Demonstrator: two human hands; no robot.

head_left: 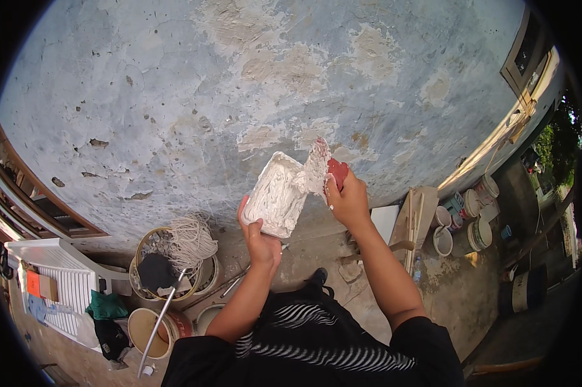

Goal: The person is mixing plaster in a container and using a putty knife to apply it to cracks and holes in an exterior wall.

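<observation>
My left hand (262,238) grips a rectangular white tray (271,193) full of creamy white filler, holding it from below and at its left side. Just to the right, my right hand (346,203) is closed on a red putty knife (337,171), whose broad blade is coated with filler and sits at the tray's upper right corner. Behind both is a weathered pale blue wall (162,90) with chipped spots and several lighter filled patches.
A bucket (152,329), a mop head (188,242) and a metal pole (165,313) are low on the left, beside white slatted panels (68,277). Several pails (481,229) and wooden boards (417,219) are at right. Windows flank the wall. My shoe (318,277) shows below.
</observation>
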